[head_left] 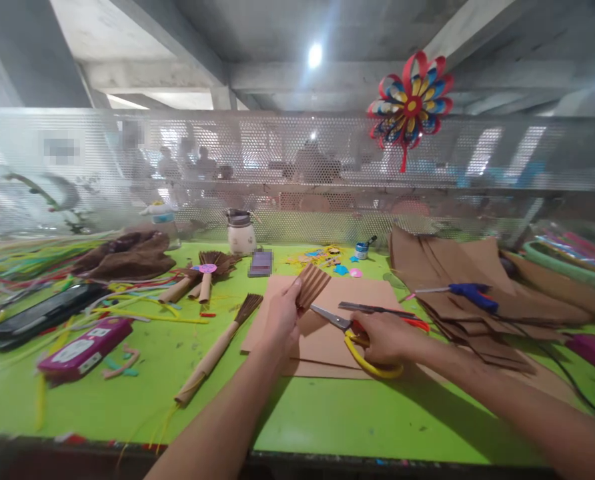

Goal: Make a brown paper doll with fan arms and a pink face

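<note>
My left hand (pixel 280 319) is closed on a small piece of brown paper (pixel 314 285) with stripes or slits along it, tilted up. In my right hand (pixel 381 337) is a pair of scissors (pixel 361 360) with yellow handles. The blades point left toward the paper's lower edge; whether they touch it I cannot tell. Both hands are above brown cardboard sheets (pixel 322 357) lying on the green table. A second pair of scissors (pixel 372 309) with red-orange handles lies just beyond my right hand. Left of my left hand rests a rolled-paper brush (pixel 212 357) with a fringed end.
Crumpled brown paper (pixel 457 300) is piled right, with a blue glue gun (pixel 472 293) on it. Several fringed paper rolls (pixel 205 283), a purple box (pixel 86 348) and a black case (pixel 42 313) lie left. A white jar (pixel 241 233) stands behind.
</note>
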Tool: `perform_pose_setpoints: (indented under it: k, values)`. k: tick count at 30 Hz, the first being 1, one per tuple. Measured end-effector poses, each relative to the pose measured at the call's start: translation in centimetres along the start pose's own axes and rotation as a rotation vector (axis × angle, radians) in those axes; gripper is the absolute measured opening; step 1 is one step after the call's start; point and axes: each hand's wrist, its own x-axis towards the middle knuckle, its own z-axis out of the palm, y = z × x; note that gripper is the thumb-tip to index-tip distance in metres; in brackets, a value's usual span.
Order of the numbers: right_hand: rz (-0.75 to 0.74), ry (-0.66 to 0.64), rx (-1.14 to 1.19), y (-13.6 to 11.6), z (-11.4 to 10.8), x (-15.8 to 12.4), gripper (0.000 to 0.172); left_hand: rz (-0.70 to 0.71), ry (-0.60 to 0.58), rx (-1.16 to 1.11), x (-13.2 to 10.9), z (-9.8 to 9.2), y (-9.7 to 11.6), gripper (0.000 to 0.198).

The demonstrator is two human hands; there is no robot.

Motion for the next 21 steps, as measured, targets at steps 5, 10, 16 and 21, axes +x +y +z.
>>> perform_pose_setpoints:
  k: [5, 10, 16, 21]
  values:
    - [0.087, 0.123, 0.221, 0.6, 1.2, 0.4, 0.029, 0.141, 0.092, -0.016, -0.2, -0.3, 0.2, 0.021]
    - [-0.009, 0.134, 0.931, 1.0, 0.3, 0.7, 0.033, 0.217, 0.099, -0.030, -0.7, 0.1, 0.8, 0.021]
    - [-0.043, 0.278, 1.214, -1.2, -0.6, -0.9, 0.023, 0.225, 0.067, 0.056, -0.7, 0.2, 1.1, 0.024]
    - [0.045, 0.089, 1.412, -2.7, 0.7, -2.7, 0.037, 0.210, 0.104, -0.076, -0.4, 0.3, 0.7, 0.024]
